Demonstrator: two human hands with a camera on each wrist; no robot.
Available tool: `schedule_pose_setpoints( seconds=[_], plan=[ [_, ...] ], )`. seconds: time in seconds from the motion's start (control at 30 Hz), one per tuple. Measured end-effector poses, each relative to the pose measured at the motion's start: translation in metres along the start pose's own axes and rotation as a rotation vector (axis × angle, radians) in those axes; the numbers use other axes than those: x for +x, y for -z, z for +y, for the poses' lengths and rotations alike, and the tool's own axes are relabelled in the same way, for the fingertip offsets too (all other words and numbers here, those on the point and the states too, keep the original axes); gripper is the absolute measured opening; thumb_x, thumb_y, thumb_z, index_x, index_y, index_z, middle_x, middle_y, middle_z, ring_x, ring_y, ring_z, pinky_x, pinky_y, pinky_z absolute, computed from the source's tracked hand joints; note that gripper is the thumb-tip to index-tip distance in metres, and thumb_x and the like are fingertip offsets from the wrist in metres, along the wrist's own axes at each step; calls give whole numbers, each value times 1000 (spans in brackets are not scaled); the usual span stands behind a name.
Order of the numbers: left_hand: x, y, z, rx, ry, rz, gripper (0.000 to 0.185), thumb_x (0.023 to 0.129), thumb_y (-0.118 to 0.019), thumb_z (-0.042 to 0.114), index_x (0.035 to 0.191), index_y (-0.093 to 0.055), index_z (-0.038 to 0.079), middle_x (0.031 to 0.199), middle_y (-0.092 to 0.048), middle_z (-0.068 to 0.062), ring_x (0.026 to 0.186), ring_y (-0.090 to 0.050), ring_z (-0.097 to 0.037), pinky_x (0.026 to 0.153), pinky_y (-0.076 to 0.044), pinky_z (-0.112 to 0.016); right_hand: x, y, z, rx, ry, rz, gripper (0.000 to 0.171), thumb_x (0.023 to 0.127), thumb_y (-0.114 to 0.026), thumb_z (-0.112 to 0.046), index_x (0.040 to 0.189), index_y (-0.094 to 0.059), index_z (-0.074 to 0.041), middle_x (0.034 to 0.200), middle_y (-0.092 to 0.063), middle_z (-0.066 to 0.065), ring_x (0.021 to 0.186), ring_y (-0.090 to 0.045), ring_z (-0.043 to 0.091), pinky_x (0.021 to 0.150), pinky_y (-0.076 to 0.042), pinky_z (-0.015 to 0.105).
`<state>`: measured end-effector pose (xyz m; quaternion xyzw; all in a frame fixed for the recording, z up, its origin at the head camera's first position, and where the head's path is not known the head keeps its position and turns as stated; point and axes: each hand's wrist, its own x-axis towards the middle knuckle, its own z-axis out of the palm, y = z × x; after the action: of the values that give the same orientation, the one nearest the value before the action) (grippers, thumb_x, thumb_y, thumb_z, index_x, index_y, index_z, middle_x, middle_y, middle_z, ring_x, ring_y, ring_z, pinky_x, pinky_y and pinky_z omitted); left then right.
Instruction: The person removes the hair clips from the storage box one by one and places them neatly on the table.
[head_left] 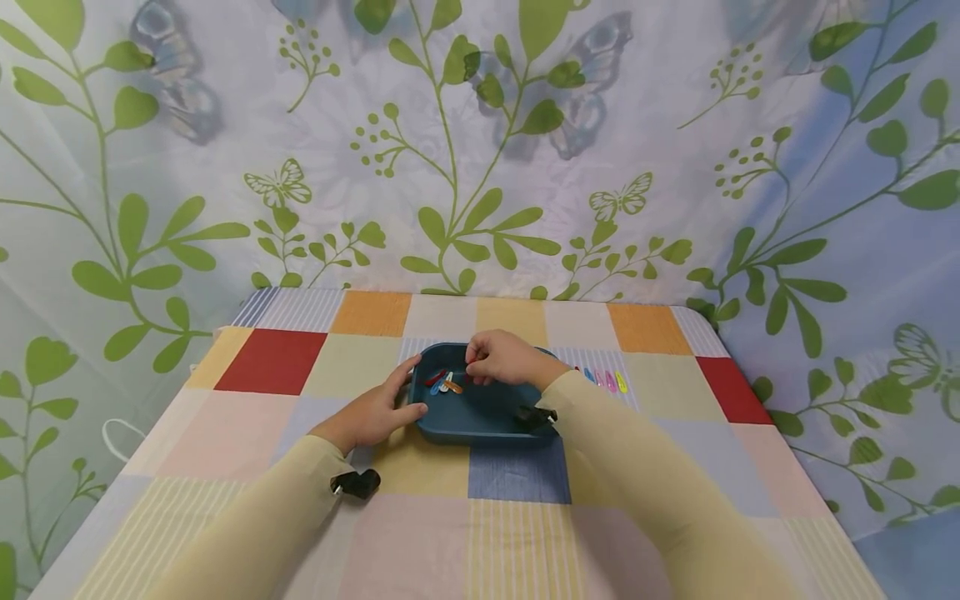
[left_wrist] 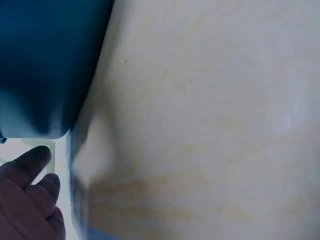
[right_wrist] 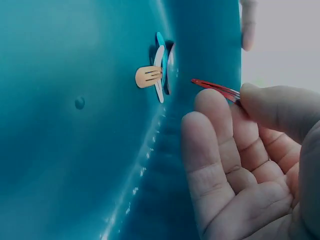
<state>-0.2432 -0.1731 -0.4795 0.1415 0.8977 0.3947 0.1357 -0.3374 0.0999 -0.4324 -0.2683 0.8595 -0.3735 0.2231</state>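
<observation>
My right hand (head_left: pixel 510 358) is over the blue tray (head_left: pixel 480 414). Between thumb and fingers it pinches a red snap hair clip (right_wrist: pixel 215 88), whose tip points out over the tray floor. Below it lies a small pile of hair clips: an orange one (right_wrist: pixel 146 77), a white one (right_wrist: pixel 160 96), a blue one (right_wrist: pixel 159 38) and a dark one (right_wrist: pixel 171 75) along the tray's corner. At the tray's left end is my left hand (head_left: pixel 378 408), fingers at the rim and thumb at the near left corner. Its fingers (left_wrist: pixel 32 160) also show beside the tray in the left wrist view.
Right of the tray, several hair clips lie in a row on the patchwork cloth, among them a yellow clip (head_left: pixel 622 382) and a pink clip (head_left: pixel 611 382). A leaf-patterned curtain (head_left: pixel 465 167) hangs behind the table. Off the table's left edge loops a white cable (head_left: pixel 112 437).
</observation>
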Motion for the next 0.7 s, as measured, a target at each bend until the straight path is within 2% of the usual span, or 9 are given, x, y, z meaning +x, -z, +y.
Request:
schedule_pose_setpoints(
  seconds=[0.1, 0.23, 0.3, 0.4, 0.57, 0.7],
  plan=[
    [-2, -1, 0, -10, -3, 1, 85, 105, -63, 42, 170, -9, 34, 170, -33, -18, 155, -36, -44, 124, -29, -66, -4, 3, 2, 34, 2, 16, 6, 103, -64, -6, 103, -65, 0, 96, -75, 14, 79, -74, 19, 84, -64, 46],
    [-2, -3, 1, -16, -4, -4, 89, 104, -63, 48, 170, -5, 36, 172, -29, -17, 157, -33, -43, 125, -28, -65, -12, 6, 2, -11, 2, 47, 20, 106, -55, -9, 115, -68, 4, 101, -73, 17, 79, -70, 17, 81, -63, 39],
    [-2, -4, 0, -13, 1, -10, 92, 103, -63, 52, 170, -3, 37, 173, -28, -17, 157, -34, -43, 125, -28, -65, -16, 8, 2, -44, -7, 61, 26, 108, -53, -13, 119, -71, 2, 106, -74, 18, 79, -67, 16, 78, -60, 34],
    [-1, -5, 0, -15, 8, -18, 93, 102, -63, 54, 170, -1, 38, 172, -28, -18, 155, -36, -43, 125, -29, -64, -23, 13, 3, -40, -23, 69, 28, 108, -50, -13, 117, -75, -3, 110, -74, 20, 79, -64, 16, 76, -55, 30],
    [1, -7, 2, -27, 17, -27, 92, 103, -63, 48, 170, 1, 39, 172, -29, -18, 154, -39, -43, 124, -30, -63, -36, 22, 5, 31, -34, 83, 28, 107, -51, -11, 117, -76, -4, 98, -73, 12, 88, -67, 24, 82, -58, 33],
    [2, -8, 2, -35, 33, -39, 92, 104, -62, 48, 169, 3, 41, 173, -27, -18, 153, -40, -43, 123, -31, -64, -48, 32, 8, 95, -36, 94, 31, 110, -52, -13, 129, -73, 0, 109, -76, 14, 101, -69, 31, 92, -60, 41]
  ],
)
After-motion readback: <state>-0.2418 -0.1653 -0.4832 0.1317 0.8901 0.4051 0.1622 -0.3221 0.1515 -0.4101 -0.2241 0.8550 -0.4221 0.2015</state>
